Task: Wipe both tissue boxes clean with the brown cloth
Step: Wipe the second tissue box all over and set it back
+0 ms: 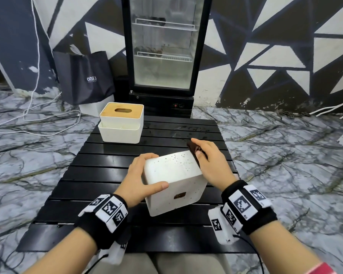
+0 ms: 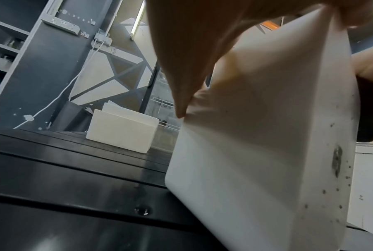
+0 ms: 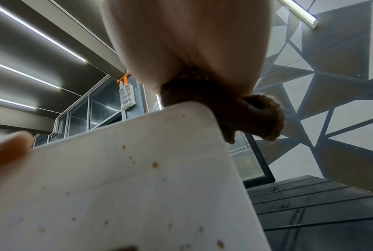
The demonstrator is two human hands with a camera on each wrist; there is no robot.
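A white tissue box point(image 1: 173, 180) lies tipped on its side on the black slatted table point(image 1: 99, 169), speckled with small brown spots. My left hand point(image 1: 145, 175) grips its left side, thumb across the near face and fingers over the top edge. My right hand point(image 1: 208, 161) holds the bunched brown cloth point(image 1: 194, 150) against the box's far right edge. The right wrist view shows the cloth point(image 3: 235, 112) at the corner of the spotted box point(image 3: 127, 186). A second white tissue box point(image 1: 120, 123) with a wooden lid stands upright at the table's far left, also seen in the left wrist view point(image 2: 122, 132).
A glass-door fridge point(image 1: 164, 46) stands just behind the table. A black shopping bag point(image 1: 83, 76) sits on the marble floor at the left, with white cables point(image 1: 36, 107) trailing nearby. Wet smears mark the table's far right slats point(image 1: 186, 129).
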